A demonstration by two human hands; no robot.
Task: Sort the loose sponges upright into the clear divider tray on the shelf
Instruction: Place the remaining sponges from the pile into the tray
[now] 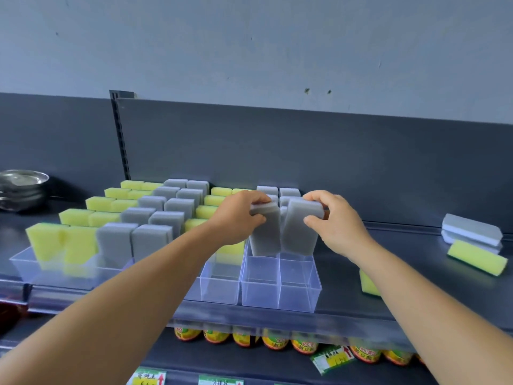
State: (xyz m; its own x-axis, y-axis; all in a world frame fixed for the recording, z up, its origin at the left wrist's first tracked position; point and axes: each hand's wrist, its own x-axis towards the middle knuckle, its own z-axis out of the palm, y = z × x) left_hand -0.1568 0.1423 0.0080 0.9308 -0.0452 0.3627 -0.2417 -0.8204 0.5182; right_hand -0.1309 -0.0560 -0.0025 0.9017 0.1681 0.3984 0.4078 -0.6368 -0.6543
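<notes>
My left hand (239, 215) grips the top of an upright grey sponge (265, 234). Beside it my right hand (337, 222) grips the top of a second upright grey sponge (298, 232). Both sponges stand over the right-hand columns of the clear divider tray (280, 287), whose front cells show no sponge. More grey sponges (288, 193) stand behind them, and yellow sponges (219, 201) fill the column to the left. At the right of the shelf lie loose sponges: two stacked grey ones (472, 230), a yellow one (477, 258) and another yellow one (367, 283) partly behind my right forearm.
A second clear tray (25, 266) at the left holds rows of upright yellow and grey sponges (116, 218). Steel bowls (20, 187) sit at the far left. A grey back panel (277, 151) stands behind the shelf. Jars (274, 341) and price tags line the shelf below.
</notes>
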